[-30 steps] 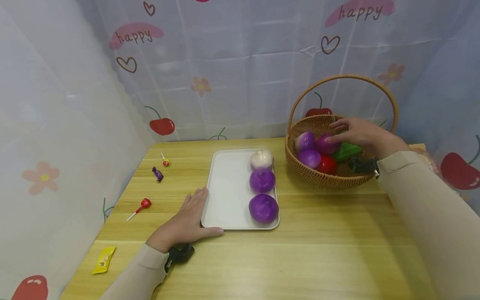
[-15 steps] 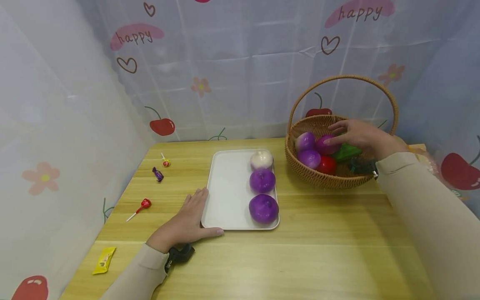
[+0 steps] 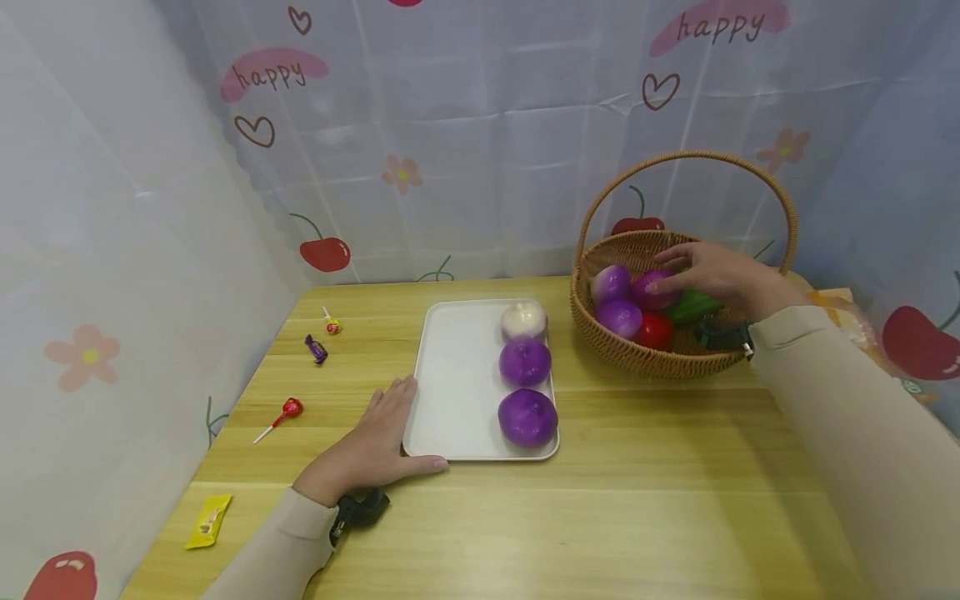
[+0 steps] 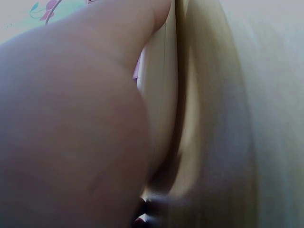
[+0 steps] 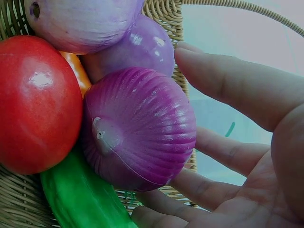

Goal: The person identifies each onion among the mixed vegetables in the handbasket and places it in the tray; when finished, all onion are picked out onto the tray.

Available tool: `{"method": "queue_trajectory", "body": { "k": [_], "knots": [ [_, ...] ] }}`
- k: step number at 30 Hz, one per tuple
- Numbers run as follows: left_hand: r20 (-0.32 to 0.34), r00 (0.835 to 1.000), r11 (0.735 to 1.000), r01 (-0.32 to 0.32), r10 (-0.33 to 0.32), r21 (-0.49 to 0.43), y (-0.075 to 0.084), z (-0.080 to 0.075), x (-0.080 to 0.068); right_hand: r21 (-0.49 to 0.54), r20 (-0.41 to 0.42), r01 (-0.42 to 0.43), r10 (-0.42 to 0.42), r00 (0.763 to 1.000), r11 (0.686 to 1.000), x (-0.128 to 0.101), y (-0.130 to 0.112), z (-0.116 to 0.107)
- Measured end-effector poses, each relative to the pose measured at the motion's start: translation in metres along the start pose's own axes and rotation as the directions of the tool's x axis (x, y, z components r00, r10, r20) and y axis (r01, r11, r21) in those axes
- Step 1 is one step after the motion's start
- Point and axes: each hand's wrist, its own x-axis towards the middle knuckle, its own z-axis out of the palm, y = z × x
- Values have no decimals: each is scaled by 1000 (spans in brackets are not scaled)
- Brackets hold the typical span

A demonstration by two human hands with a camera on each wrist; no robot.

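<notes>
Head view: the right hand (image 3: 720, 271) reaches into the round woven wicker basket (image 3: 637, 354), fingers loosely spread around a ribbed purple onion (image 5: 140, 128), seemingly touching but not yet clasping it. Beside it lie a glossy red tomato (image 5: 35, 102) and a green cucumber (image 5: 78, 197). Fingers straight, the left hand (image 3: 371, 450) rests flat against the white rectangular tray (image 3: 457, 383).

A glossy, ribbed purple onion (image 5: 142, 128) lies on its side in the wicker basket (image 3: 637, 354), against a red tomato (image 5: 38, 104).
</notes>
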Motion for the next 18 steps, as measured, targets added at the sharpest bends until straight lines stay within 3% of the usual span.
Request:
{"method": "queue_trajectory", "body": {
  "k": [8, 18],
  "knots": [
    [0, 1000, 1000, -4, 4, 4, -2, 1, 0, 59, 16, -41, 40, 999, 997, -4, -2, 3],
    [-1, 1000, 1000, -3, 3, 0, -3, 0, 0, 36, 18, -22, 22, 1000, 999, -3, -4, 5]
  ]
}}
